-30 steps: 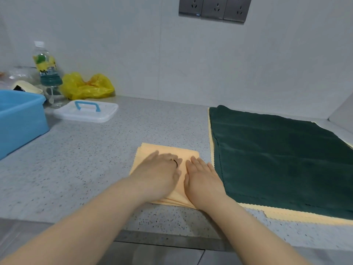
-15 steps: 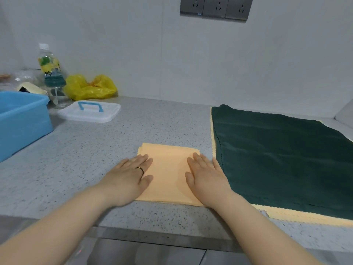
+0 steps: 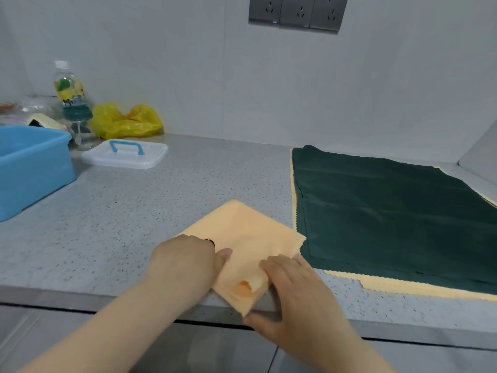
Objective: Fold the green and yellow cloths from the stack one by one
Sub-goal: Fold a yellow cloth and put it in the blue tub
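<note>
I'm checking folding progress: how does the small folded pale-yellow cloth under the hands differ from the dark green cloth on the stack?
The folded pale-yellow cloth is a small square; the dark green cloth lies spread as one large sheet. The yellow one sits skewed, a corner past the edge of the speckled grey counter, with the left hand and right hand on it; the green one lies untouched atop the stack. Both are plain single-colour fabric.

The light here is soft, cool and rather dim, spread evenly. The speckled grey stone counter (image 3: pixel 134 224) shows only faint shadows beside the left hand (image 3: pixel 185 265) and right hand (image 3: pixel 293 289) on the folded pale yellow cloth (image 3: pixel 250 232). The flat dark green cloth (image 3: pixel 390 211) swallows detail. The counter's front edge bows, and everything looks slightly soft.
</note>
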